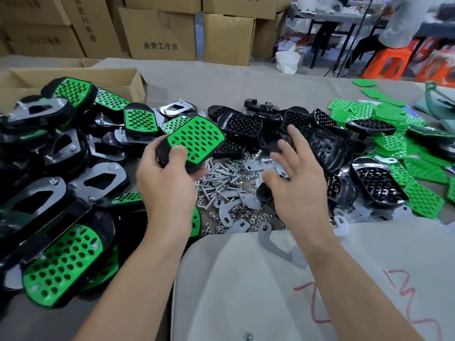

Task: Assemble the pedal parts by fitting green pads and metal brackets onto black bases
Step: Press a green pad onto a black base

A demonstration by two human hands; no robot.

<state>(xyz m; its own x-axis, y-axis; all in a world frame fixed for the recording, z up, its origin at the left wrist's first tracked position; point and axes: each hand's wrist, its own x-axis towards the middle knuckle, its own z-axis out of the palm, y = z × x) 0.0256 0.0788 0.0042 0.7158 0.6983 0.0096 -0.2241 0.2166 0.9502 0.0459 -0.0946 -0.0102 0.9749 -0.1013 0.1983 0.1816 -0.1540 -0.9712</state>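
Head view, looking down over a crowded tabletop (pixel 246 77). Left hand (pixel 170 178) up over the middle, fingers (pixel 177 153) wrapped around a pedal (pixel 192 142) — green pad already seated on its black base, thumb pressed on the near edge of the pad, tilted up toward the camera. Right hand (pixel 293 178) hovering just beside it, fingers spread wide, holding nothing, palm down above the loose metal brackets (pixel 261 166). Underneath and between the two hands, a scatter of screws and nuts (pixel 221 178). Off to the left, a big heap of finished pedals (pixel 64 168), some pad-side up, others flipped with the shiny bracket showing. Behind the right hand, bare black bases (pixel 246 124) piled together. Farther right, loose green pads (pixel 389 143) spread out flat, a few bases lying among them. At the near edge, a pale cloth (pixel 344 279) with red scribbles, one bracket (pixel 273 242) resting on it. Cardboard boxes (pixel 160 33) stacked at the back.
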